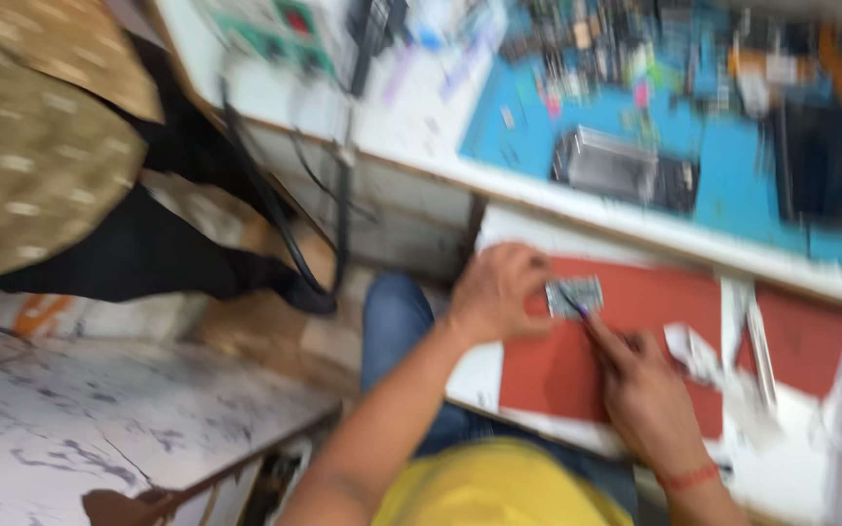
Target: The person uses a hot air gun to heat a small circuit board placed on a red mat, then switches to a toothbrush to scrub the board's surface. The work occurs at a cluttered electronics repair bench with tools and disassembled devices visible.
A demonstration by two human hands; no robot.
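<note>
Where the red mat (635, 331) covers the lower tabletop (484, 375), a small grey-green circuit board (574, 295) lies on it, pinned at its left edge by the left hand (494, 292), whose fingers are curled down onto the board. Just right of it, the right hand (640, 390) has its fingers closed around a thin dark tool (577, 307), the tip touching the board; the blur hides what kind of tool it is. White scraps (694, 356) sit on the mat just beside the right hand. Above, on a higher shelf (411, 127), a blue mat (733, 166) carries a grey metal box (611, 166) and small parts too blurred to name. At the far left stands another person in a gold-patterned garment (31, 146)
</note>
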